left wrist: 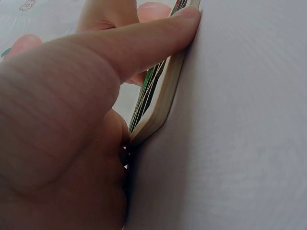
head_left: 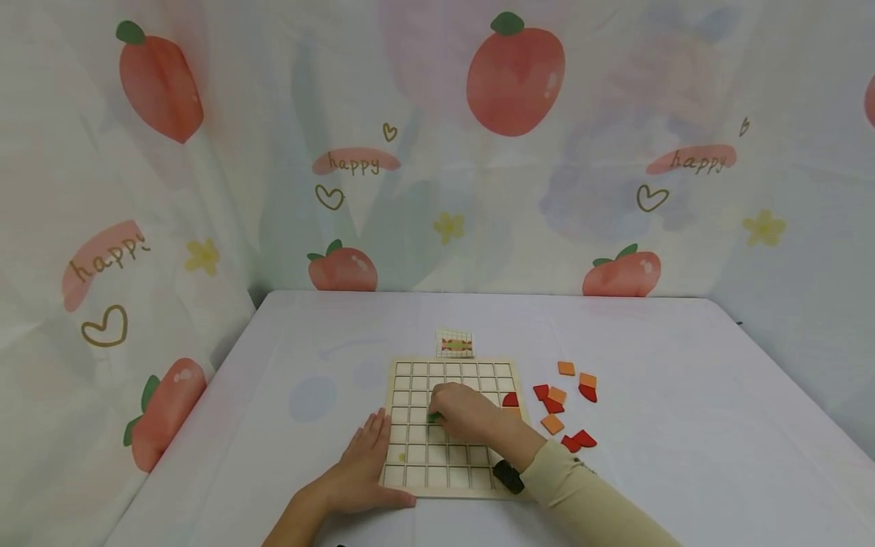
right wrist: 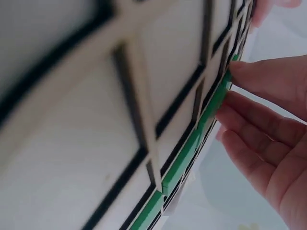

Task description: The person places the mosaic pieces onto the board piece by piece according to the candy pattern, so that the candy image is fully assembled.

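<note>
- I have the right hand (head_left: 468, 414) with its fingers pinching a green piece (right wrist: 211, 108) at a board (head_left: 437, 456) cell; a skewed press could catch it on the ridges.
- My left hand (head_left: 358, 471) lies fingers extended along the board's left edge; easing off might let it slide.
- My right sleeve (head_left: 588, 486) passes near loose red pieces (head_left: 584, 438); a sweep could scatter them.
- White table (head_left: 683, 380), fruit-printed cloth (head_left: 424, 91) behind.
</note>
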A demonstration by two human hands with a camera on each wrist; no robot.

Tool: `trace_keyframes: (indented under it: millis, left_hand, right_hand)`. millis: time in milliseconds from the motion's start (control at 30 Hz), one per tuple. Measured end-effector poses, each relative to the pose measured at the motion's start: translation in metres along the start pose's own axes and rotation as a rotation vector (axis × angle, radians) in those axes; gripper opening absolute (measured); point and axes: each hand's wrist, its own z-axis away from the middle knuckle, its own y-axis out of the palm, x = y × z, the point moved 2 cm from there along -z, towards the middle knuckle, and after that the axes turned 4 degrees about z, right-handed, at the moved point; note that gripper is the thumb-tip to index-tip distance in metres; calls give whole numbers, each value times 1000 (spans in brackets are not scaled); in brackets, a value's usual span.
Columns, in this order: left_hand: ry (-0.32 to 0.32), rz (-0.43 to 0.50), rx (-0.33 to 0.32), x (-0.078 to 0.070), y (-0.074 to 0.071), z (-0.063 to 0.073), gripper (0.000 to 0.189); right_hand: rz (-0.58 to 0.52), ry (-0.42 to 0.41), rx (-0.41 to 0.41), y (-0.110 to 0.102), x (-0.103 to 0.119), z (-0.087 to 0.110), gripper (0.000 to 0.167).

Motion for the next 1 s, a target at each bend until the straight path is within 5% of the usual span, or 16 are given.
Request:
trace_keyframes:
  millis: [733, 1000]
  left_hand:
    - [3, -14, -17, 2, 1, -1, 121]
    - [1, -17, -17, 0, 1, -1, 121]
  right_hand:
    - [7, 59, -34, -6, -25, 23, 9]
    - [-18, 181, -15, -9, -39, 33, 16]
